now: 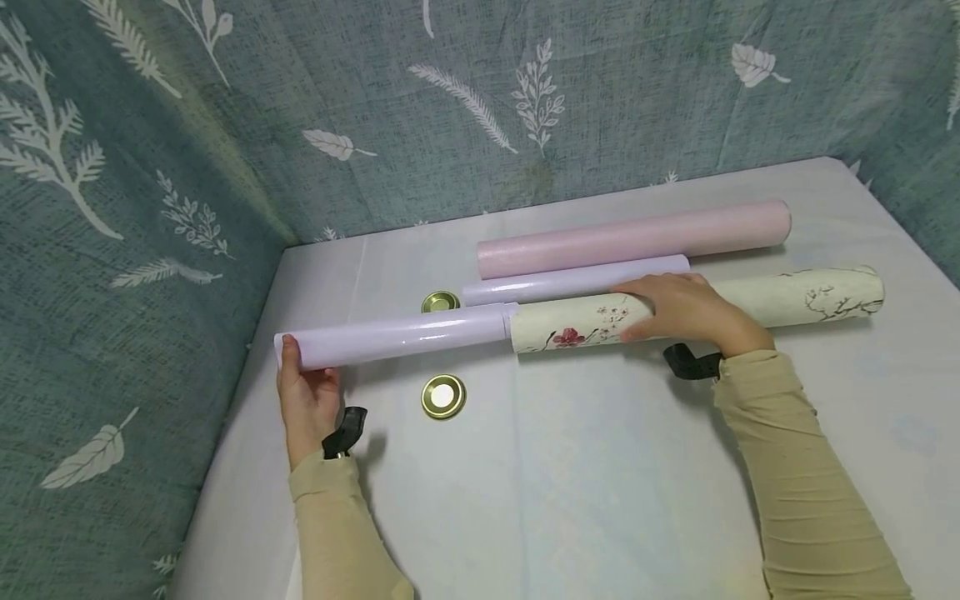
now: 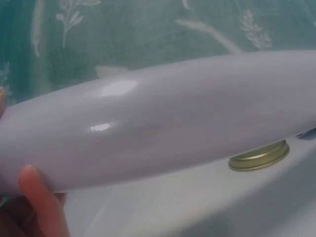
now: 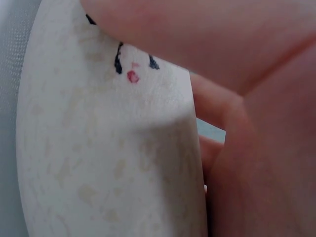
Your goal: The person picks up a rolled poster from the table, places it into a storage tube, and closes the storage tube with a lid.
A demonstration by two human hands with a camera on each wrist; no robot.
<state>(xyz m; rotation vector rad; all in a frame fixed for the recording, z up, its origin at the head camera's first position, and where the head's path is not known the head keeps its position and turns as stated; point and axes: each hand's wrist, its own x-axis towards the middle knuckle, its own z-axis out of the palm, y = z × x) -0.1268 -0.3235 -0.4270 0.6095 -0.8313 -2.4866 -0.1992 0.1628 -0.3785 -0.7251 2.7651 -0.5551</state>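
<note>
My left hand (image 1: 307,400) grips the outer left end of a glossy white paper roll (image 1: 397,335), thumb on the near side. In the left wrist view that roll (image 2: 173,113) slants across the frame. Its right end meets the left mouth of a cream floral tube (image 1: 780,300), printed with red blossoms and dark branches; whether it sits inside cannot be told. Over the tube's middle lies my right hand (image 1: 682,312), its thumb on the near side and fingers round the far side. The right wrist view shows the tube (image 3: 108,163) close up, under the palm.
Behind the floral tube lie a second white roll (image 1: 570,281) and a longer pink tube (image 1: 637,237). One gold round lid (image 1: 442,397) rests on the white table in front of the held roll; another gold lid (image 1: 440,301) lies behind it. Patterned green cloth (image 1: 480,117) hangs at the back.
</note>
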